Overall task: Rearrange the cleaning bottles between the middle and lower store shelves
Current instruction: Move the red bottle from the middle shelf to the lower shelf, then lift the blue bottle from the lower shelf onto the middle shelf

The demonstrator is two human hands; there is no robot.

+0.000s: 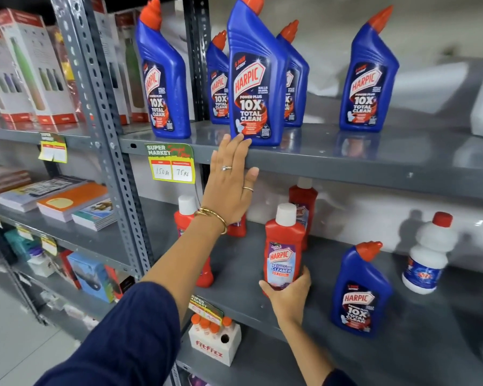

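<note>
Right hand (286, 295) wraps a red bathroom cleaner bottle (283, 246) on the lower shelf (402, 344), probably lifting it. Left hand (230, 185), open and empty, touches a blue bottle (255, 79) above.

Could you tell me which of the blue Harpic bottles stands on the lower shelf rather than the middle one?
The blue Harpic bottle right of the red bathroom cleaner in the right hand; the others stand above.

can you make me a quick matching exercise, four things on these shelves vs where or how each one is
1. front blue bottle
2. red bathroom cleaner
3. white bottle
4. price tag

A. gripped at its base by the right hand
B. far right, lower shelf
C. on the middle shelf edge
D. left hand fingertips at its base

Pairs: 1-D, 2-A, 3-B, 4-C
</note>
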